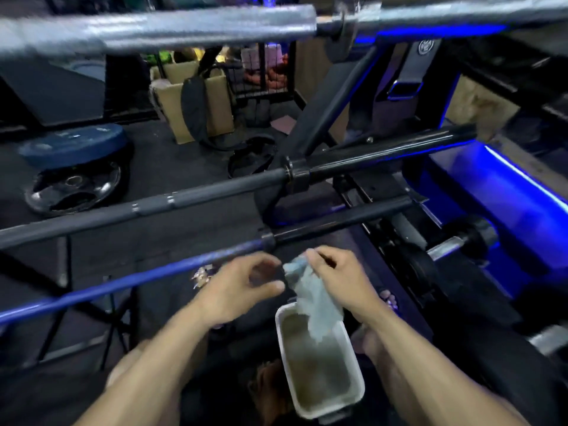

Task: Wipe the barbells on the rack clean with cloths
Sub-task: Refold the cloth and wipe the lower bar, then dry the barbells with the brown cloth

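My right hand (341, 278) grips a pale blue wet cloth (313, 299) that hangs down over a white tub (356, 376) of murky water on the floor. Just left of the cloth is my left hand (242, 287), its fingers loosely curled and its fingertips close to the cloth's top, holding nothing that I can make out. Three barbells lie across the rack in front of me: a silver one (159, 32) at the top, a dark grey one (153, 204) in the middle, and a lower one (123, 281) lit blue, just beyond my hands.
The black rack frame (319, 118) rises at the centre right. Weight plates (73, 167) lie stacked on the floor at left, cardboard boxes (187, 96) stand behind them. A blue-lit strip (507, 179) and a dumbbell (461, 241) are at right.
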A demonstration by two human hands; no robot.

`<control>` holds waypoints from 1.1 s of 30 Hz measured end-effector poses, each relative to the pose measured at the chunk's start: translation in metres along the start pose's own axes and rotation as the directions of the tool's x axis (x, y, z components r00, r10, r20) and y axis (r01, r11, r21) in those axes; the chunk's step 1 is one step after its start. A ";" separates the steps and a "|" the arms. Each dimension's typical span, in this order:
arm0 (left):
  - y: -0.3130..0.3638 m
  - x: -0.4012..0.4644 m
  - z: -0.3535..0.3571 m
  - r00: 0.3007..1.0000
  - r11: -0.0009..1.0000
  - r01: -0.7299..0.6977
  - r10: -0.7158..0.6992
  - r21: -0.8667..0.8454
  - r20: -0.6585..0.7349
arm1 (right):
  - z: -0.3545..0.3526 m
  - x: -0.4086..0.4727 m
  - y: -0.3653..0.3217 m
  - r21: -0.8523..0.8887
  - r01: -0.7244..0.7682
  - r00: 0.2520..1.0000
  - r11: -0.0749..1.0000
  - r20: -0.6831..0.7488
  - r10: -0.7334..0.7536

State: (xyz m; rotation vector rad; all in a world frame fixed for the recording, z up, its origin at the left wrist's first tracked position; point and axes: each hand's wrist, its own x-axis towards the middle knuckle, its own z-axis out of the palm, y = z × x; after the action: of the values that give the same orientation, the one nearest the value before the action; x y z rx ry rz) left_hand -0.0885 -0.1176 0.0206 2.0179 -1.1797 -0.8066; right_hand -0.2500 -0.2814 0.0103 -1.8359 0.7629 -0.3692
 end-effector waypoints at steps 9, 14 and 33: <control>0.055 -0.109 0.011 0.977 0.991 -0.004 0.033 0.136 -0.210 | -0.009 -0.108 -0.056 0.190 -0.114 0.918 0.975 0.395 0.030; 0.046 -0.128 -0.004 0.985 0.992 0.118 -0.110 0.054 -0.135 | -0.001 -0.124 -0.039 0.028 -0.041 0.917 0.999 0.397 0.027; -0.170 -0.021 0.123 0.864 0.877 0.473 -0.481 0.085 0.150 | 0.145 -0.050 0.120 0.235 -0.856 0.504 0.461 0.580 0.640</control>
State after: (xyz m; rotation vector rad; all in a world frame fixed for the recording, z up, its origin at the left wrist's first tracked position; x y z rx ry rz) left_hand -0.1084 -0.0627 -0.1818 2.3579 -0.7852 -1.2193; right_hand -0.2427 -0.1723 -0.1508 -0.8436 0.9982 0.4147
